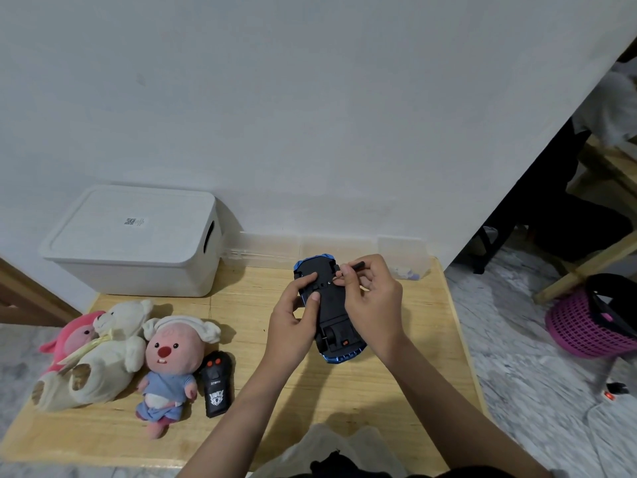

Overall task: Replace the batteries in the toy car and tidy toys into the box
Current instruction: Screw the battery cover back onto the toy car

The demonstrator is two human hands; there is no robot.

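While left hand (295,317) holds upturned toy car (332,312), right hand (370,296) grip pinches screwdriver (355,266) w/ tip at car underside.

A home room is showing here: a low wooden table (396,391) is sitting against a plain white wall (310,98) on marbled floor tiles (517,357), plush toys (113,353) are lying at eight o'clock, and a pink laundry basket (582,326) is standing at three o'clock.
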